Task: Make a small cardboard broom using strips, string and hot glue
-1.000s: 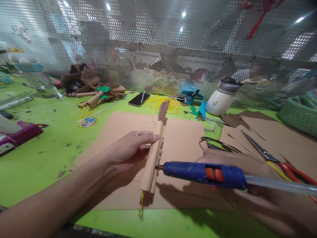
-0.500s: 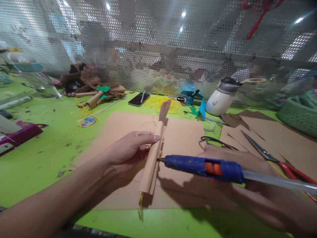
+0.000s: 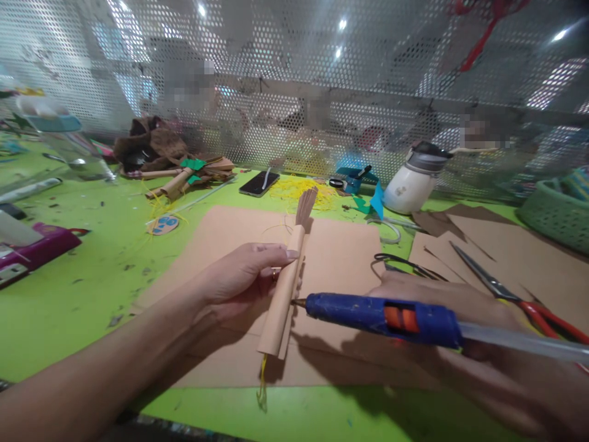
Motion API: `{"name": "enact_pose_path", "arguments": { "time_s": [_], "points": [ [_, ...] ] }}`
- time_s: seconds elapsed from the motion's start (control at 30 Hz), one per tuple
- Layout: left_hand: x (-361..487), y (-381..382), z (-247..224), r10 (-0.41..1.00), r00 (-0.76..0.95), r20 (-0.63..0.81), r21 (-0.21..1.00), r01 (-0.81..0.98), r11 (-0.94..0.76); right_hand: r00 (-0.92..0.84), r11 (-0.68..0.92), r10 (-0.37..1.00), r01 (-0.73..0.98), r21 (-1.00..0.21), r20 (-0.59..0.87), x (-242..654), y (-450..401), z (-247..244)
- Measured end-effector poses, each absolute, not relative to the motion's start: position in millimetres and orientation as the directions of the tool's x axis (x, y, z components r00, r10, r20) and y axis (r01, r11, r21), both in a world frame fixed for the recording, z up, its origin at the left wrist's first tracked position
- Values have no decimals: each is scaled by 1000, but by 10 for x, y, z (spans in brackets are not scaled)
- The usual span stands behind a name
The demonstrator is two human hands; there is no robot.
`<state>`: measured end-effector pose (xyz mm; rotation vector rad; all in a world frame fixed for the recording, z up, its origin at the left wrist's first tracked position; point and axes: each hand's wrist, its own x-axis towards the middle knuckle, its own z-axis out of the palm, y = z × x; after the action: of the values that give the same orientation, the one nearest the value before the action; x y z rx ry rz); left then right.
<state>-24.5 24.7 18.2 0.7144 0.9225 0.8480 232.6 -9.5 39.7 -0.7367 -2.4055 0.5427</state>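
My left hand (image 3: 248, 276) pinches a rolled brown paper tube (image 3: 281, 301), its thumb on top. Folded paper strips (image 3: 306, 205) stick out of the tube's far end, and yellow string (image 3: 262, 383) hangs from the near end. A blue glue gun (image 3: 359, 312) is in my right hand (image 3: 442, 307), which is partly hidden behind it. The gun's metal tip meets the tube's right edge at about mid-length. Beneath them lies a large sheet of brown paper (image 3: 345, 258).
Red-handled scissors (image 3: 492, 285) lie on brown paper at the right. Farther back are a white jug (image 3: 411, 184), a phone (image 3: 258, 183), yellow strands (image 3: 294, 191) and paper bundles (image 3: 175, 183). A green basket (image 3: 552, 205) stands at the right edge.
The glue gun has shifted slightly down the tube's edge, toward me, along with my right hand. My left hand and the tube have hardly moved.
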Motion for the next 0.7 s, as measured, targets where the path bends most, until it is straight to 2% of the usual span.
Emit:
{"name": "enact_pose_path", "arguments": {
  "time_s": [0.23, 0.57, 0.7],
  "points": [
    [-238, 264, 136, 883, 298, -363, 832, -323, 451, -712, 765, 601, 379, -521, 364, 2308, -108, 438],
    [-219, 253, 115, 866, 294, -404, 761, -418, 496, -672, 709, 669, 450, -542, 317, 2390, -111, 344],
    [-205, 247, 106, 866, 301, -399, 759, -422, 496, -688, 717, 655, 436, -544, 311, 2338, -78, 376]
  ]
}}
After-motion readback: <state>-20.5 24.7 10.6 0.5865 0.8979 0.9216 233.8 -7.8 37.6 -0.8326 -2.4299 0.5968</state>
